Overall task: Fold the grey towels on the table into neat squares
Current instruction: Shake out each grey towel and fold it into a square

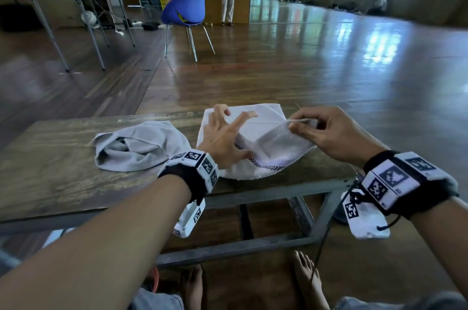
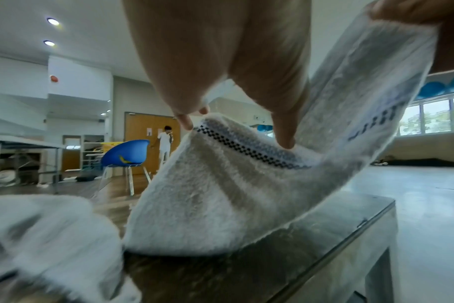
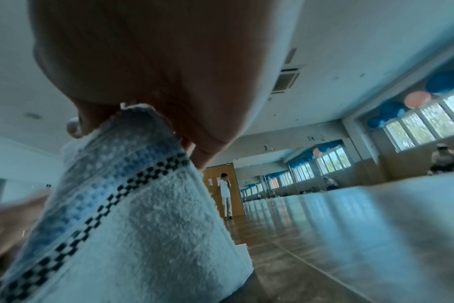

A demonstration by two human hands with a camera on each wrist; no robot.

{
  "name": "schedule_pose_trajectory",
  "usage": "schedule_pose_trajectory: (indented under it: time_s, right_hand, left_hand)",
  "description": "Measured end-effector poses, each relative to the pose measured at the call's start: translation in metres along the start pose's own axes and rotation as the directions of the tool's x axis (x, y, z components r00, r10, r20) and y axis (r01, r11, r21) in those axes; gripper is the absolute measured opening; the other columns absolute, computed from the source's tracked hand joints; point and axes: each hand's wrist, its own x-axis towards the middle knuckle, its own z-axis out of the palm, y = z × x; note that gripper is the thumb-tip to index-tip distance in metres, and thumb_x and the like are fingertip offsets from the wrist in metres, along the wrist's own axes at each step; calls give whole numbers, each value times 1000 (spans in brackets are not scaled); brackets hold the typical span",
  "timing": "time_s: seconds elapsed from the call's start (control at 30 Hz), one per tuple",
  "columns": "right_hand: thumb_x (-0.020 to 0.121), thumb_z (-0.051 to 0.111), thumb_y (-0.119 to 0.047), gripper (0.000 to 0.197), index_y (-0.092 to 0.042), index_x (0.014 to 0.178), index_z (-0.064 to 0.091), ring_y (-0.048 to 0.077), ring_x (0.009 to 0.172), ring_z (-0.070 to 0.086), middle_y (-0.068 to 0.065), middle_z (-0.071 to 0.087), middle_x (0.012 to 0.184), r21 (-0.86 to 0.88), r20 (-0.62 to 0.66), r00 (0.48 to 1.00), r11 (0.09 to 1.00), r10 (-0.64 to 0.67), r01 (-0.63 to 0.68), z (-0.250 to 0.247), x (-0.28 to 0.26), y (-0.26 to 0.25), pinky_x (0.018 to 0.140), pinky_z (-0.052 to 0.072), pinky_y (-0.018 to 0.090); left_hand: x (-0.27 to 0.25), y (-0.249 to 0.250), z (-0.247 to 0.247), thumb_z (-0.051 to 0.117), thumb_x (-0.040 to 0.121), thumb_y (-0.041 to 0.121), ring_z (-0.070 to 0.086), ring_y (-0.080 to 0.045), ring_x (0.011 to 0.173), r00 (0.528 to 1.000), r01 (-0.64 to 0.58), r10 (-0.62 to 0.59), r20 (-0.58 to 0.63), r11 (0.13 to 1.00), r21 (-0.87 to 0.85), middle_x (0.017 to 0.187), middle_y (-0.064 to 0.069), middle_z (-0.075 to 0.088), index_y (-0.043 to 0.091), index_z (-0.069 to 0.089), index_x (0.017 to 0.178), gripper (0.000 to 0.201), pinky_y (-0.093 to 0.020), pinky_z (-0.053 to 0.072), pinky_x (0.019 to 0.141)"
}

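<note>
Pinched in the right hand [image 1: 331, 130], the raised corner of the checker-striped towel [image 1: 255, 122] on the wooden table [image 1: 50, 158] was mid-fold, the spread-fingered left hand [image 1: 222, 137] pinning it flat; next, apparently, carrying that corner across, leaving the crumpled grey towel [image 1: 136, 145] beside it.

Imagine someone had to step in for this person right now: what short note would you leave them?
Left hand: open, fingers spread, pressing on the striped towel.
Right hand: pinching that towel's lifted edge, mid-fold.
The striped towel lies at the table's right end, partly folded, not yet a square.
The second towel lies crumpled to its left, untouched.
Done: no finished square in view.
Left: probably bring the lifted edge over, flatten, finish the square, then fold the crumpled one.
</note>
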Motion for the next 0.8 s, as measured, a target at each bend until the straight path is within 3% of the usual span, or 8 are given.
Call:
schedule_pose_trajectory:
  time_s: [0.1, 0.17, 0.3, 0.37, 0.47, 0.63, 0.73, 0.8]
  right_hand:
    - [95, 65, -30, 13, -28, 101, 77, 1, 90, 69, -15, 75, 96, -55, 76, 997, 998, 22, -18, 1, -4, -5, 78, 48, 9]
    - [97, 64, -21, 15, -26, 101, 77, -2, 93, 68, -16, 76, 96, -57, 97, 995, 998, 23, -18, 4, -6, -9, 79, 45, 6]
    - [97, 65, -14, 15, -19, 99, 79, 6, 93, 71, -8, 77, 94, -27, 84, 996, 1000, 3, -1, 11, -8, -18, 85, 52, 17]
    - [96, 66, -12, 14, -17, 98, 79, 7, 94, 70, -8, 77, 93, -25, 40, 999, 999, -32, 33, 12, -9, -22, 88, 52, 20]
    - [94, 68, -13, 12, -14, 97, 79, 8, 93, 70, -6, 77, 92, -20, -74, 995, 998, -68, 66, 8, -10, -25, 86, 53, 23]
    - [94, 70, -21, 11, -27, 92, 79, -3, 88, 69, -20, 76, 88, -7, -253, 967, 999, -43, 42, -8, -11, -17, 76, 52, 11]
    - [93, 69, -23, 24, -45, 83, 71, -15, 84, 65, -36, 70, 81, -53, -314, 948, 998, -46, 31, -21, -12, -9, 70, 45, 1]
    - [94, 68, -27, 26, -47, 80, 72, -13, 85, 66, -35, 70, 82, -51, -322, 947, 999, -11, -5, -28, -13, -3, 72, 50, 7]
  left_hand:
    - [-3, 25, -9, 73, 65, 62, 15, -18, 113, 996, -94, 94, -9, 996, -11, 122, 2, 13, 53, 36, 130, 76, -51, 38, 95]
    - [-5, 39, -13, 70, 66, 63, 14, -21, 115, 990, -129, 128, -61, 991, -16, 125, 0, 12, 54, 40, 127, 69, -54, 37, 94]
    - [-10, 52, -18, 71, 72, 63, 19, -28, 123, 992, -120, 123, 22, 988, -97, 133, -1, 19, 48, 61, 108, 41, -50, 38, 84]
    - [-10, 49, -19, 71, 77, 60, 26, -27, 123, 993, -90, 100, 61, 985, -150, 130, 2, 32, 37, 70, 94, 28, -45, 36, 84]
    - [-8, 31, -21, 69, 78, 61, 42, -22, 115, 989, -63, 80, 128, 990, -127, 112, 7, 56, 21, 65, 74, 40, -49, 37, 95]
    - [-13, -8, -45, 57, 64, 80, 48, -19, 105, 976, 58, -71, 207, 996, 68, 100, 6, 61, 17, 66, 66, 64, -48, 36, 100]
    - [-13, -29, -67, 53, 58, 86, 51, -15, 90, 977, 130, -147, 156, 985, 114, 84, 10, 56, 17, 55, 53, 69, -39, 37, 89]
    - [-15, -38, -83, 52, 53, 91, 46, -15, 73, 987, 115, -115, 115, 993, 7, 67, 10, 46, 13, 48, 49, 79, -37, 34, 75]
